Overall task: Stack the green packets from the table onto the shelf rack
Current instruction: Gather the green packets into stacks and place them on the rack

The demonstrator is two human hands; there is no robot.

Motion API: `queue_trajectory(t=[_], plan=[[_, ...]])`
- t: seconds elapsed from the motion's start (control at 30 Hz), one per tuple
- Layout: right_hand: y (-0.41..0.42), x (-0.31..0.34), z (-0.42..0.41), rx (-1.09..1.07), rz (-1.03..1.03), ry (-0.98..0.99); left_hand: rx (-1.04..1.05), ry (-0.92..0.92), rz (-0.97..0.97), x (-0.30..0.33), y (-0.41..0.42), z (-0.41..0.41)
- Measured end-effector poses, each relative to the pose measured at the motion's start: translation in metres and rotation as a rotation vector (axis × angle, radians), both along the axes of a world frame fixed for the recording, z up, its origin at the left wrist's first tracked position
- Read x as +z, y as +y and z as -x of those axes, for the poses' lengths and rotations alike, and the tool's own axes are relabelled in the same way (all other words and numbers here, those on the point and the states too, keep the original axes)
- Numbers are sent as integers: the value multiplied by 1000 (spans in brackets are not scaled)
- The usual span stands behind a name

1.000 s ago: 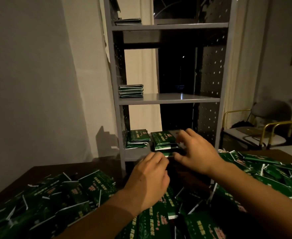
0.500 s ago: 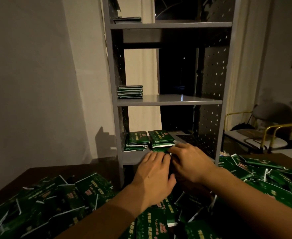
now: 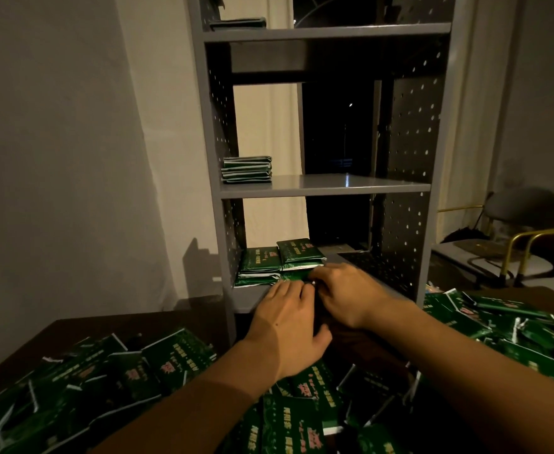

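Loose green packets (image 3: 112, 381) cover the dark table (image 3: 82, 329) on both sides of my arms. The grey shelf rack (image 3: 334, 186) stands just behind it. On its lowest visible shelf (image 3: 248, 301) two stacks of green packets sit side by side, a left one (image 3: 258, 264) and a right one (image 3: 300, 253). My left hand (image 3: 287, 326) lies palm down, its straight fingers touching the front of the right stack. My right hand (image 3: 347, 293) curls its fingers over the lower packets of that stack. The hands hide what lies under them.
A short stack of packets (image 3: 247, 169) sits at the left of the middle shelf, and a dark packet (image 3: 238, 23) lies on the top one. More packets (image 3: 505, 326) pile up on the right of the table. A metal-framed chair (image 3: 527, 224) stands to the right of the rack.
My right hand has come off the top of the right stack and down to its front edge. My left hand moved forward to meet it there. The view shifted slightly closer.
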State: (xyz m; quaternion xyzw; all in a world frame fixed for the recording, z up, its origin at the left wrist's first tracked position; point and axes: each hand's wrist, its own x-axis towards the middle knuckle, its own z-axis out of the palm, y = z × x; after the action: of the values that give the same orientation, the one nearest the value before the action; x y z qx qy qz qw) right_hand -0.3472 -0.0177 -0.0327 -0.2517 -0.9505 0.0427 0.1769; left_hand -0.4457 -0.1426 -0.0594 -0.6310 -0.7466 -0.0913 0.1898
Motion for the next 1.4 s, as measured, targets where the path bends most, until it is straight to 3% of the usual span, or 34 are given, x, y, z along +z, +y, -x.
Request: queue_trajectory(t=[0.27, 0.5, 0.9, 1.2, 1.4], plan=[[-30, 12, -35, -44, -60, 34, 20, -47, 12, 9, -23, -17], [-74, 20, -84, -8, 126, -1, 26, -151, 4, 22, -70, -54], [-171, 11, -154, 64, 311, 140, 76, -454, -97, 15, -185, -96], [-213, -47, -124, 24, 266, -22, 325, -553, -252, -19, -218, -81], [-217, -73, -82, -1, 174, -94, 343, -669, -302, -40, -209, -70]])
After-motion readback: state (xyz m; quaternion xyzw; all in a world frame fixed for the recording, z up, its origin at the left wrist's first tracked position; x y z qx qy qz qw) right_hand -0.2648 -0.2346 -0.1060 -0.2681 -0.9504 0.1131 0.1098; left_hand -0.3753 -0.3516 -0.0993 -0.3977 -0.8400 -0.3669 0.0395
